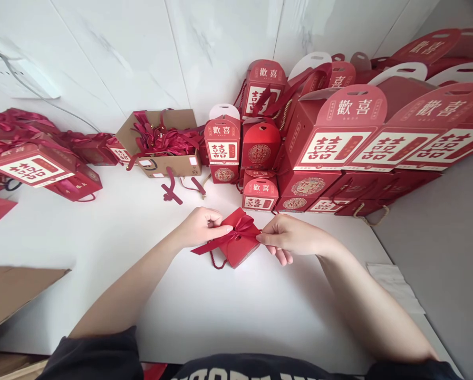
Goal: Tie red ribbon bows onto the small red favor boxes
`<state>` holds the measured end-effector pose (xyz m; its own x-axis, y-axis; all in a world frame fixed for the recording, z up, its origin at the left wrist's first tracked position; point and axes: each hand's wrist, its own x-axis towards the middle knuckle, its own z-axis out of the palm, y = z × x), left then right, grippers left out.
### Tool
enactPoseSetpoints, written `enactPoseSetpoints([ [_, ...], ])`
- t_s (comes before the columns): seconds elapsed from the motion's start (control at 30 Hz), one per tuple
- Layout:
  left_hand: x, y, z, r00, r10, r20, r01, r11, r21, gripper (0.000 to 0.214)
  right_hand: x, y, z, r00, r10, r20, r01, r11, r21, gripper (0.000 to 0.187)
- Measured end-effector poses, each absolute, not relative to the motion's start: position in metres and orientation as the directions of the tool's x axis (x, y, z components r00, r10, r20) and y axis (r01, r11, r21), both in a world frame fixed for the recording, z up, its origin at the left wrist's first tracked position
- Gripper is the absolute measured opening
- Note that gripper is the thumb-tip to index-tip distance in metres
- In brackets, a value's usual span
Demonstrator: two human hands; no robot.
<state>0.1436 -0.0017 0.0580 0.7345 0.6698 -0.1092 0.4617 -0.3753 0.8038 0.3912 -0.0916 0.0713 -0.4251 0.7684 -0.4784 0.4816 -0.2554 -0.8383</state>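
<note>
A small red gift box (pixel 236 253) sits on the white table in front of me, with a red ribbon (pixel 244 225) tied in a bow on its top. My left hand (pixel 202 227) pinches the ribbon at the bow's left side, and one ribbon tail hangs past the box to the left. On the right, my right hand (pixel 286 237) pinches the ribbon near the box's right edge, its lower fingers loosely curled. A dark red cord handle (pixel 218 263) loops out at the box's lower left.
Stacked red gift boxes (pixel 343 142) stand along the wall at the right. Behind my left hand, a cardboard box (pixel 176 164) holds a heap of red ribbons. Ribboned boxes (pixel 34 163) pile up at left; a cardboard flap (pixel 15 290) juts in at lower left. White tissues (pixel 394 285) lie right.
</note>
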Motion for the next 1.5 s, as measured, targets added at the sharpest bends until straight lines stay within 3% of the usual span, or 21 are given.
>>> enactPoseSetpoints([
  [0.27, 0.141, -0.004, 0.067, 0.746, 0.64, -0.185, 0.55, -0.434, 0.713, 0.055, 0.425, -0.094, 0.078, -0.554, 0.646, -0.525, 0.649, -0.06, -0.759, 0.03],
  [0.4, 0.14, -0.003, 0.068, 0.757, 0.63, -0.173, 0.545, -0.464, 0.698, 0.056, 0.436, -0.09, 0.078, -0.498, 0.791, -0.356, 0.619, 0.037, -0.784, 0.025],
  [0.57, 0.143, -0.006, 0.067, 0.793, 0.593, -0.139, 0.505, -0.511, 0.696, 0.054, 0.404, -0.077, 0.064, -0.24, 0.968, -0.079, 0.375, 0.017, -0.927, 0.038],
  [0.7, 0.146, -0.009, 0.066, 0.821, 0.564, -0.084, 0.459, -0.567, 0.684, 0.056, 0.383, -0.074, 0.055, -0.383, 0.903, -0.197, 0.197, -0.128, -0.972, 0.039],
  [0.83, 0.146, -0.009, 0.067, 0.836, 0.547, -0.053, 0.444, -0.615, 0.651, 0.053, 0.388, -0.076, 0.057, -0.527, 0.809, -0.26, 0.186, -0.189, -0.964, 0.038],
  [0.97, 0.146, -0.009, 0.071, 0.845, 0.535, -0.019, 0.421, -0.641, 0.643, 0.053, 0.393, -0.077, 0.061, -0.593, 0.758, -0.272, 0.237, -0.158, -0.958, 0.04],
  [1.17, 0.145, -0.009, 0.074, 0.832, 0.551, -0.057, 0.455, -0.62, 0.639, 0.054, 0.394, -0.078, 0.06, -0.578, 0.789, -0.208, 0.32, -0.015, -0.947, 0.041],
  [1.5, 0.146, -0.004, 0.064, 0.819, 0.552, -0.159, 0.473, -0.491, 0.731, 0.06, 0.401, -0.072, 0.047, -0.632, 0.751, -0.191, 0.239, -0.046, -0.97, 0.039],
])
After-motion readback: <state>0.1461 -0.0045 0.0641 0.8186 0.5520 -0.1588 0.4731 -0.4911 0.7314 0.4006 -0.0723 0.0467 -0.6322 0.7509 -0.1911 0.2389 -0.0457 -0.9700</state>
